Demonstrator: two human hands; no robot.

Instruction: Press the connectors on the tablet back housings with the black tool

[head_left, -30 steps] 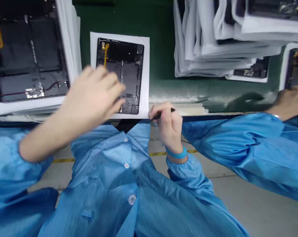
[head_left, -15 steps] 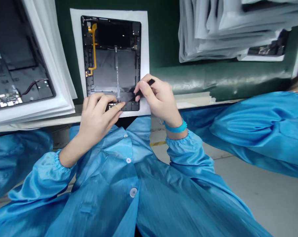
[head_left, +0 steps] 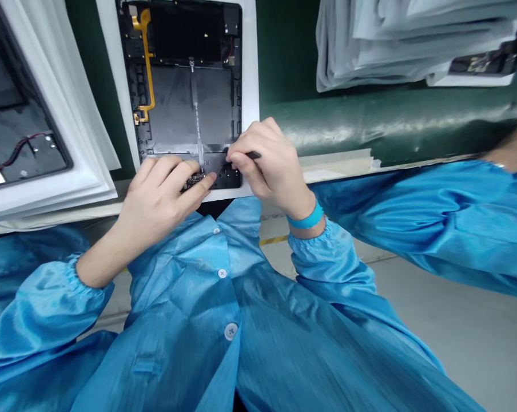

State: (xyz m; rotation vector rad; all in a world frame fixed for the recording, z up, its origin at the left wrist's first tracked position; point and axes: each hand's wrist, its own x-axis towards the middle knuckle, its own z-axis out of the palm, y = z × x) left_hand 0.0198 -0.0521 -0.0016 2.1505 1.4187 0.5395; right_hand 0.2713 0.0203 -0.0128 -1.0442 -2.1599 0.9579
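Note:
An opened tablet housing (head_left: 173, 114) lies on a white sheet, its dark inside facing up. Inside it run an orange flex cable (head_left: 150, 74) and a thin grey ribbon cable (head_left: 197, 114). My left hand (head_left: 159, 191) rests over the housing's near edge, thumb and fingers closed about a small circuit board (head_left: 193, 181), which they partly cover. At the near right corner, my right hand (head_left: 271, 166) pinches black tweezers (head_left: 253, 154); their tips are hard to make out against the dark housing.
On the left, another opened tablet housing (head_left: 22, 126) lies on stacked white sheets (head_left: 87, 166). A pile of grey-white sleeves (head_left: 370, 51) stands at the back right of the green mat (head_left: 293, 86). A co-worker's blue sleeve (head_left: 434, 206) reaches the table edge on the right.
The view has shifted, so the housing sits higher and further left. My right hand has turned, and the tweezers' rear end shows lower. My left hand stays at the circuit board.

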